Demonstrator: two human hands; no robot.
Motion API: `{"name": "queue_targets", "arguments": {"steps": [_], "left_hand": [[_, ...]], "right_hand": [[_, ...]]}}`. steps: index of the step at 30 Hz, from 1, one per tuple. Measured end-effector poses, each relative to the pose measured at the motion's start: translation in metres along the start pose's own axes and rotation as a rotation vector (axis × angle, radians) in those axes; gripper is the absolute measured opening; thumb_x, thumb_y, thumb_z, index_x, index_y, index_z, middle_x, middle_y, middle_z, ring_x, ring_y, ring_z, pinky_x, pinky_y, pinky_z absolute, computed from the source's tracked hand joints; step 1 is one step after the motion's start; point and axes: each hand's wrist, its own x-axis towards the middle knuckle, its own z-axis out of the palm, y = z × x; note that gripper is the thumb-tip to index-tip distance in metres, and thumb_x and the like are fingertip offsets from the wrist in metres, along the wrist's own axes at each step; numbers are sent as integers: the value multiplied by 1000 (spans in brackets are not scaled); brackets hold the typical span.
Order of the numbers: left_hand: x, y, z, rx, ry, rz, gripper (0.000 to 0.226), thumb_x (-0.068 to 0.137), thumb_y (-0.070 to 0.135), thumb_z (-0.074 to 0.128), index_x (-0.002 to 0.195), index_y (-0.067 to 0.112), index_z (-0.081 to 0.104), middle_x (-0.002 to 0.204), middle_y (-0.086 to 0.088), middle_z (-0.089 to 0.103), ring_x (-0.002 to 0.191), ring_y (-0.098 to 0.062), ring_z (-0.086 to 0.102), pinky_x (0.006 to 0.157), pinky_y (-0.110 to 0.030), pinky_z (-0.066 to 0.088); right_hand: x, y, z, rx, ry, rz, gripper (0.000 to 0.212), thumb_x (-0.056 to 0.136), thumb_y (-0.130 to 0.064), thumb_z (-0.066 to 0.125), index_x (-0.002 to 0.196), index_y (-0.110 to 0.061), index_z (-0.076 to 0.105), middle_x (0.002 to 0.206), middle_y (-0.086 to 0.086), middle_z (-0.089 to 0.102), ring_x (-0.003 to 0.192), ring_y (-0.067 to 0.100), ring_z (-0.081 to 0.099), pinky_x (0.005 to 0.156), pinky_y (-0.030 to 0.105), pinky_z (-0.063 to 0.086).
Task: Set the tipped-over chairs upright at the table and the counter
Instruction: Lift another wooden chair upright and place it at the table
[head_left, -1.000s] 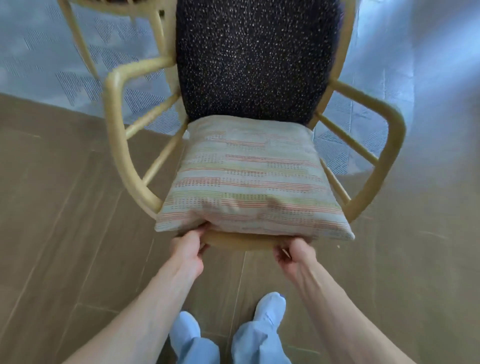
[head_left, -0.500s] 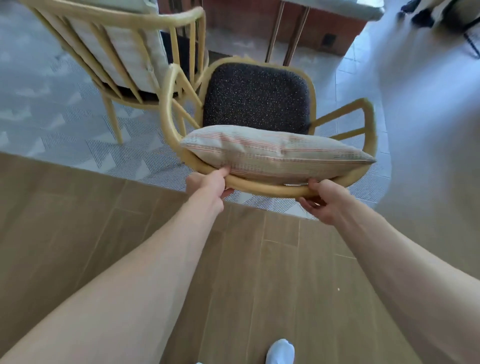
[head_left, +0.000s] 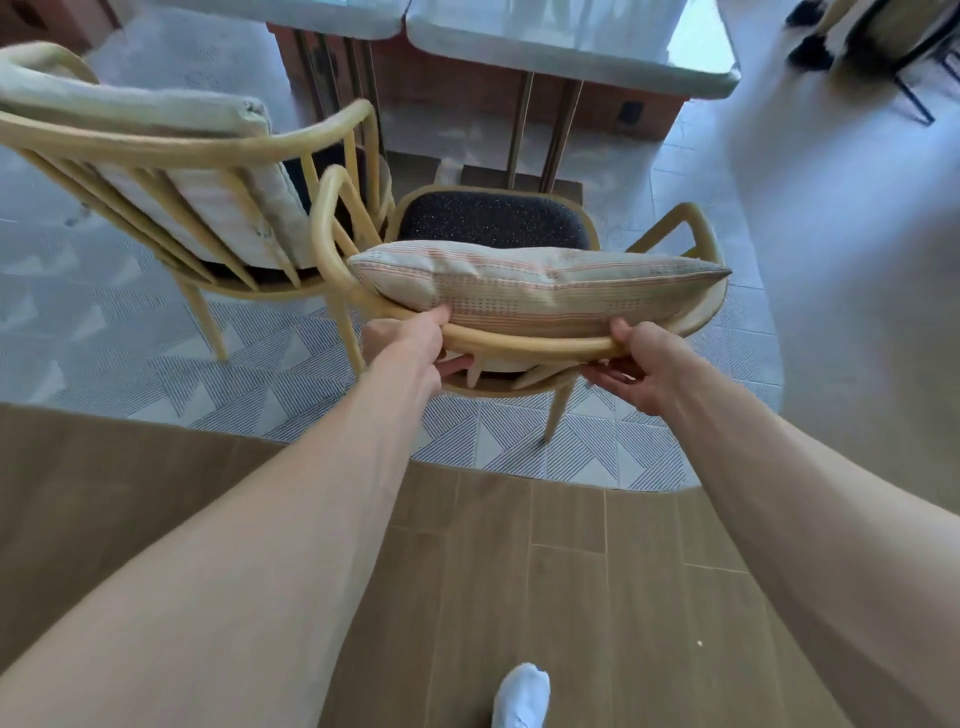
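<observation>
The table (head_left: 571, 47) is sitting ahead, leaving little room between its legs and the chair (head_left: 519, 345), which is standing on the patterned rug (head_left: 130, 332) just beside a second chair (head_left: 171, 156). The rigid frame probably handles light; its curved back rail is offering the firmest hold. A loose striped cushion (head_left: 535, 288) is leaning there and could slip. The left hand (head_left: 410, 345) and right hand (head_left: 636, 364) are curling their fingers round that rail.

Yellow chair (head_left: 524, 345), dark speckled seat (head_left: 493, 221)

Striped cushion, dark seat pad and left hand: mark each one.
striped cushion (head_left: 545, 291), head view, front face.
dark seat pad (head_left: 493, 221), head view, middle of the speckled fabric.
left hand (head_left: 410, 343), head view, back of the hand.
</observation>
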Motion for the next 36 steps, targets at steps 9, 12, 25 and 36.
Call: {"name": "queue_targets", "arguments": {"steps": [9,12,25,36], "left_hand": [[30,59,49,-32,36,-45,31,91,3,70,81,10,42,89,-14,56,96,-38,64,40,-43,57],[33,62,51,-15,73,-78,29,89,2,72,81,6,45,90,-15,57,96,-42,65,36,-42,55],[14,48,-4,109,-154,-279,82,89,61,61,152,16,35,141,-26,45,124,-41,53,93,-64,52],[-32,99,-32,32,-207,-338,84,94,51,61,156,8,25,146,-23,42,121,-42,54,91,-61,54]], "right_hand": [[49,-68,32,-73,3,55,36,97,-20,67,120,5,55,95,26,72,70,35,75,49,40,61],[52,-72,31,-110,-9,94,33,97,-20,68,116,4,54,94,24,71,70,34,75,53,40,61],[12,-28,-3,52,-167,150,73,95,-65,47,128,1,47,127,22,60,114,37,63,85,59,59],[-69,-45,-4,351,-141,196,84,101,-59,44,156,2,25,148,26,45,120,43,57,85,60,57]]}}
